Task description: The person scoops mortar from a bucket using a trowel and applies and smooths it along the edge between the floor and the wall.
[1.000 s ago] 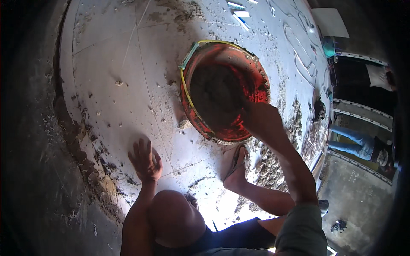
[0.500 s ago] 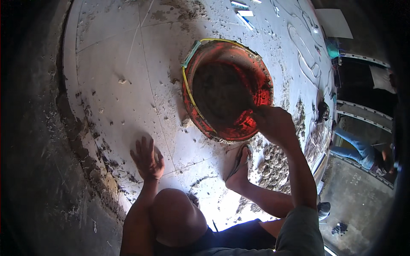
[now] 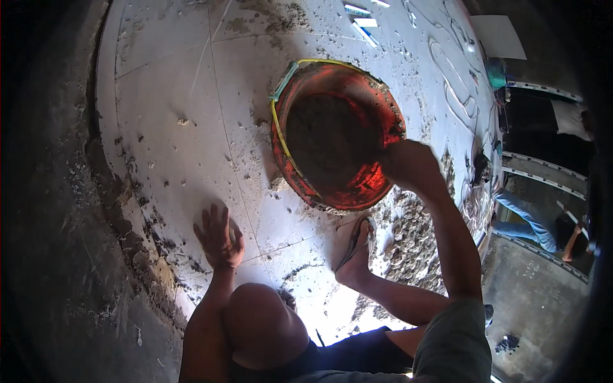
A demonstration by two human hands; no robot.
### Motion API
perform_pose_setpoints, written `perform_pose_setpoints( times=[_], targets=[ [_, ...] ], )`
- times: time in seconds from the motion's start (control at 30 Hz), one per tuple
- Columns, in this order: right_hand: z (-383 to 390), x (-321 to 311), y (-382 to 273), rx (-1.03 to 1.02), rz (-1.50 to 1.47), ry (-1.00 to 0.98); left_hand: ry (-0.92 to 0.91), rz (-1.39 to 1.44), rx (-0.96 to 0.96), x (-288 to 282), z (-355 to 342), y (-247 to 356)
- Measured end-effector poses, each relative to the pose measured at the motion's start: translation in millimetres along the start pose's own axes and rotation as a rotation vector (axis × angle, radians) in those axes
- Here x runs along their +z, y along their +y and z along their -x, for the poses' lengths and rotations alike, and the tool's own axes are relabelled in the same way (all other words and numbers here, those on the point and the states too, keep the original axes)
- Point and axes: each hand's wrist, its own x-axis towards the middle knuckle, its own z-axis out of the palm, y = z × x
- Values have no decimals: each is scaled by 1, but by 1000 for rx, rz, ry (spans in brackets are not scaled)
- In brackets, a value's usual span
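An orange-red bucket (image 3: 391,115) stands in front of me, its inner wall smeared with dirt. Dark grey-brown mortar-like mix (image 3: 329,137) fills its lower part. Its yellow handle (image 3: 279,131), with a green grip, rests along the left rim. My right hand (image 3: 414,167) is closed at the bucket's right rim, knuckles up. Its fingertips are out of sight in the shadow, so what they hold cannot be made out. My left hand (image 3: 220,238) lies palm down on the pale tiled floor (image 3: 172,153), fingers spread, near my knee.
Crumbly mortar (image 3: 412,246) is scattered right of my sandalled foot (image 3: 355,255). White and blue strips (image 3: 364,29) lie beyond the bucket. Pale cord (image 3: 456,89) loops at the far right. Another person in blue jeans (image 3: 527,217) is at the right edge. A broken floor edge (image 3: 105,185) runs down the left.
My right hand has moved slightly up and right along the bucket's rim, still closed. The bucket has shifted slightly left. My left hand stays in place. The other person's arm has moved.
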Motion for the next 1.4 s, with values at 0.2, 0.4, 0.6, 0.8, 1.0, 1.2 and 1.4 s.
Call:
perform_pose_setpoints(
  times=[0.2,0.4,0.6,0.8,1.0,1.2,1.4],
  targets=[
    [8,15,-28,-175,-592,-46,-1,-17,-9,-2,-3,3],
    [24,31,-21,-41,-862,-193,21,-7,1,-4,0,-1],
    [41,49,-29,54,-1083,215,43,-31,14,-2,1,-3],
    [45,42,-19,188,-1230,178,36,-13,19,0,-4,10],
    [58,37,-45,182,-1601,-1,20,-27,-19,-10,0,-4],
    [89,27,-59,36,-1922,-2,54,140,-22,7,-2,-5],
    [90,-20,-161,-154,-2344,-160,24,52,-25,-16,0,-3]
  ],
)
